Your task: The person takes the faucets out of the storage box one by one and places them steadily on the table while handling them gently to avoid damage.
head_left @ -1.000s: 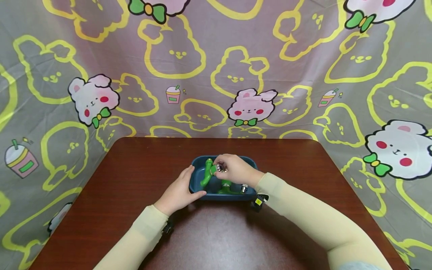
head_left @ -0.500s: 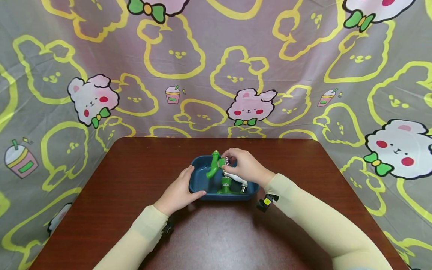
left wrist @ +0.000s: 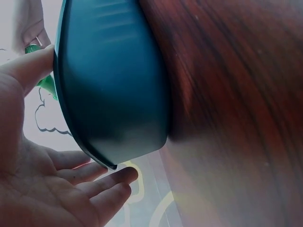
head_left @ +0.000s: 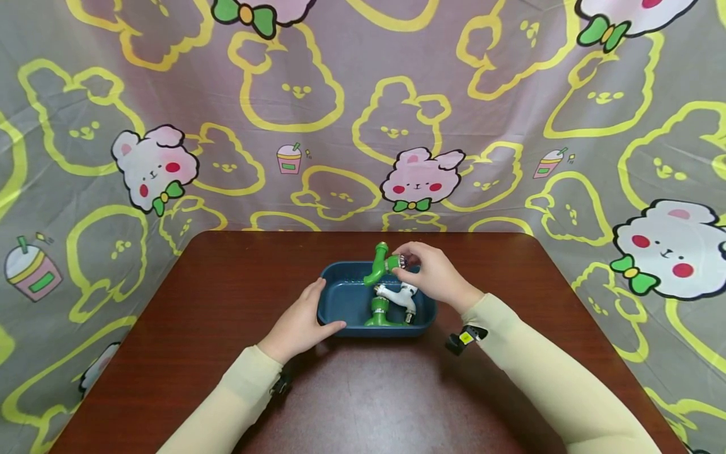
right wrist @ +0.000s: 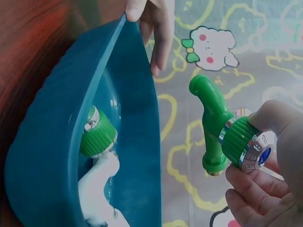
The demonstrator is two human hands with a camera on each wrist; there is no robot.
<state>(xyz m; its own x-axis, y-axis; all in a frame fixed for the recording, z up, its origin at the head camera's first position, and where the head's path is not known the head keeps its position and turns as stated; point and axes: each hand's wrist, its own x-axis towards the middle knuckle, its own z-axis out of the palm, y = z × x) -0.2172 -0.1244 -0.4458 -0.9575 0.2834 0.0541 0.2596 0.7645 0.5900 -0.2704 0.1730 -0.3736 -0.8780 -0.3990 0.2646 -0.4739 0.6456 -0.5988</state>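
Note:
My right hand (head_left: 439,277) pinches a green faucet (head_left: 375,271) by its ribbed knob, between thumb and fingers. In the right wrist view, the held faucet (right wrist: 214,109) shows a silver cap with a blue centre, and it hangs above the blue plastic basin (head_left: 343,304). Inside the basin lie a white faucet (head_left: 401,295) and a second green faucet (head_left: 380,308), at its right half. My left hand (head_left: 297,325) rests against the basin's left end, thumb along the near rim and fingers spread, as the left wrist view also shows.
The basin stands on a dark reddish-brown table (head_left: 238,277). A patterned curtain (head_left: 334,126) with cartoon bears surrounds the table at the back and sides. A small black device (head_left: 467,338) is strapped at the right wrist.
My right hand has lifted the green faucet up and to the right, out of the basin's left part. The white faucet has come into view beneath. The left hand stays put.

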